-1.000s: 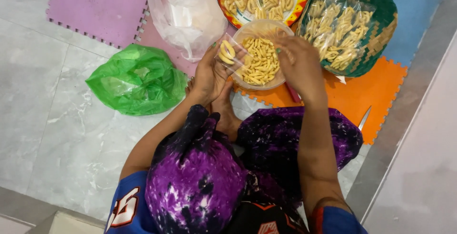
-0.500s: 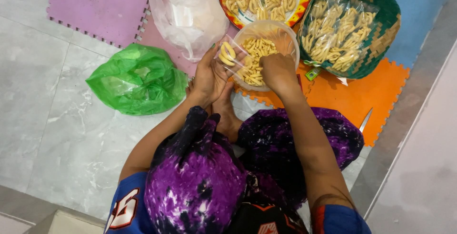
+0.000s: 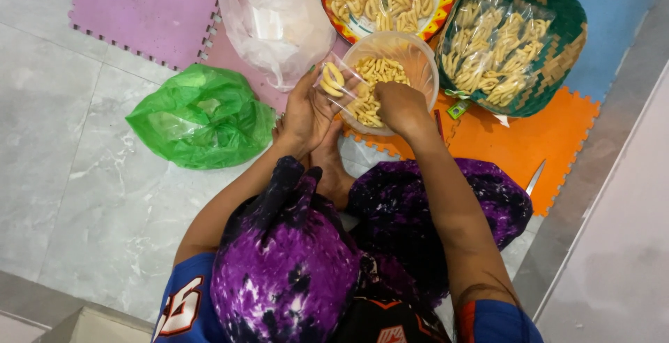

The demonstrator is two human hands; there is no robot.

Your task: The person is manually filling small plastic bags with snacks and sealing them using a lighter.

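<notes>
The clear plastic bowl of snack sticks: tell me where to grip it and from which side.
Grip the clear plastic bowl by its bare far-right rim, coming from above on the right. The right hand fills the near side, and the left hand holds a small clear bag over the left edge.

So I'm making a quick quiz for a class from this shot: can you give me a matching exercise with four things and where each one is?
Things:
1. crumpled green plastic bag
2. small clear plastic pouch
3. round clear plastic bowl of yellow snack sticks
4. green woven basket

Places:
A. under the right hand
B. on the grey tiled floor, left of the foam mats
C. held in the left hand
D. on the mats at the far right, holding filled packets

Pairs: 1-B, 2-C, 3-A, 4-D
</notes>
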